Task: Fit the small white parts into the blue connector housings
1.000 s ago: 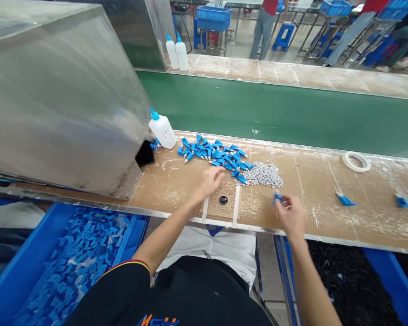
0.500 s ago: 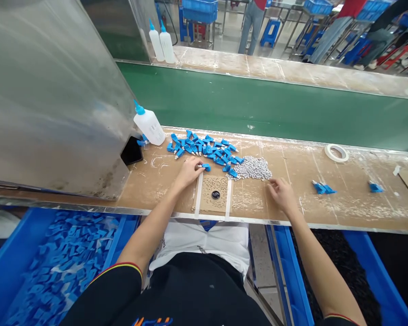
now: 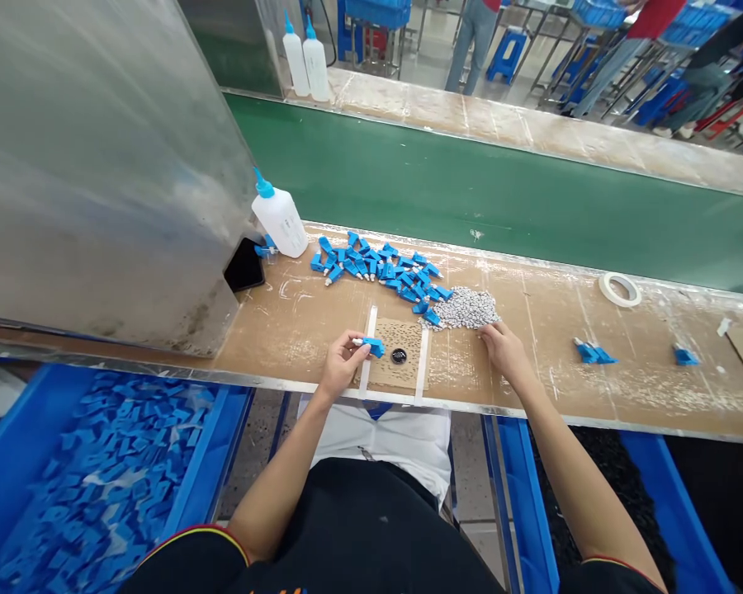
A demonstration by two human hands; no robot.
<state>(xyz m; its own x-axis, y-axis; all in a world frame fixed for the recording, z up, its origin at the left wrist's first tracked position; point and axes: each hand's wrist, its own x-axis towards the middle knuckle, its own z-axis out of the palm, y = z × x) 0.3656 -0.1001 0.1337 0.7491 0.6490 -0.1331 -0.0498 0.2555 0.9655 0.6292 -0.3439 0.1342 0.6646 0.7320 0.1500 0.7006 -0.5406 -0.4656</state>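
My left hand [image 3: 343,365] pinches a small blue plastic piece with a white tip [image 3: 375,347], just above the left edge of a cardboard pad [image 3: 387,376]. White tape strips hold the pad down, and a small round cup of dark, shiny content [image 3: 399,356] sits on it. At the right edge of a heap of tiny grey-white pieces [image 3: 467,308] is my right hand [image 3: 503,351], thumb and fingers drawn together; whatever may be between them is too small to make out. Behind the pad lies a pile of similar blue plastic pieces [image 3: 366,262].
A white squeeze bottle [image 3: 282,221] and a black phone [image 3: 244,266] stand by the metal cabinet [image 3: 111,181]. Rightward lie a tape roll [image 3: 620,289] and a few blue pieces [image 3: 594,353]. A green belt [image 3: 446,190] runs behind. Bins [image 3: 189,474] flank me below the table.
My left hand has drawn back from beside the blue pile toward me, bringing the blue plastic piece over the pad's edge. My right hand has shifted slightly left, up to the grey-white heap.
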